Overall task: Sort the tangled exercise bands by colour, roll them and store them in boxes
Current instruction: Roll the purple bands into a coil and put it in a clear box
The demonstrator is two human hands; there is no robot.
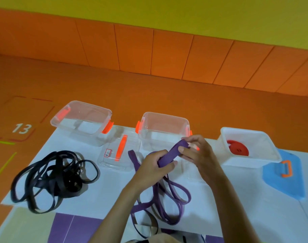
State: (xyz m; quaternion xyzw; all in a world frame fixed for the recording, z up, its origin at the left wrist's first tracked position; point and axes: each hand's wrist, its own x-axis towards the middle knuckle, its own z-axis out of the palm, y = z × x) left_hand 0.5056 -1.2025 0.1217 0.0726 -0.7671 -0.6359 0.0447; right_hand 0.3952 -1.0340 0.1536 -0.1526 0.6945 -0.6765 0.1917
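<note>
Centrally, a purple band (169, 155) is held up between both hands in front of the middle clear box (164, 132). The left hand (154, 166) is wrapped around its lower part, fingers closed on it, while the right hand (197, 151) pinches its upper end between thumb and fingertips. From the left hand the rest of the purple band falls in loose loops (165, 199) onto the white sheet (237, 199) that covers the surface below, ending near the bottom edge of the view.

To the left, a tangle of black bands (51, 179) lies on the same sheet, well apart from the purple one. Behind it stands another clear box (83, 121) with orange latches, open, and between the two clear boxes a clear lid (118, 151) with an orange handle lies flat. To the right, a white box (249, 146) holds a rolled red band (237, 147) in its near left corner. Just beside that box lies a blue lid (282, 179) with an orange handle. Orange flooring and orange wall panels lie beyond the sheet.
</note>
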